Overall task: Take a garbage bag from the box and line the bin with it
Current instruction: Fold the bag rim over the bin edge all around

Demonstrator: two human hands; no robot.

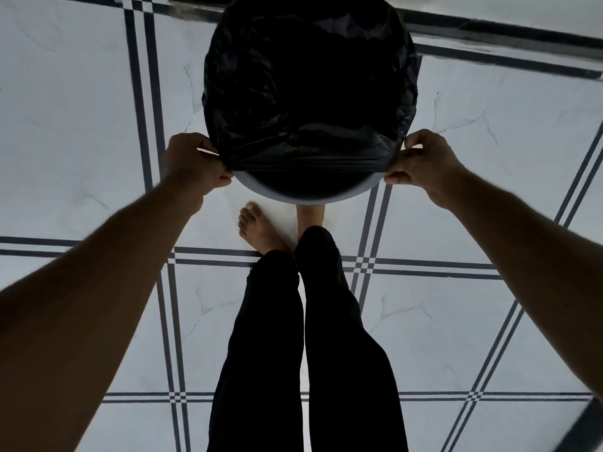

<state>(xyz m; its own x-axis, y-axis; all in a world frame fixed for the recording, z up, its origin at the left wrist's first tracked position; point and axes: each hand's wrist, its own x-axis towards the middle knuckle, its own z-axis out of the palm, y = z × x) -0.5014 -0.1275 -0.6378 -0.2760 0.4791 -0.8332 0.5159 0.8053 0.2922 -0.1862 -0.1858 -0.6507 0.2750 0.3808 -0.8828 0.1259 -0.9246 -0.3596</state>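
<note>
Garbage bag (310, 93): black film draped over the mouth of the round bin (306, 195) on the tiled floor (81, 109); far and side edges look folded over, near edge stretched in a tight band across the opening, short of the near rim.
Bin rim: a pale crescent shows bare below the stretched band, so I judge the lining to be nearly finished, with the near side not yet hooked.
Left hand (192, 164): fingers curled shut, thumb and fingertips pinching the bag's edge at the left side of the rim.
Right hand (424, 161): same pinch on the bag's edge at the right side, fingers bunched together.
Risk, tear: film is drawn taut between my two pinches; pulling harder toward me could split it or rip it at the fingers.
Risk, slip: tension on the near edge could drag the far fold off the rim and drop the bag inside.
Risk, tip: the bin is light-looking and my bare feet (257, 230) stand right at its base; an uneven tug could tilt it.
Hidden: the box is out of view; bin walls and the bag's depth inside are lost in black; the far rim is cut off at the top edge.
</note>
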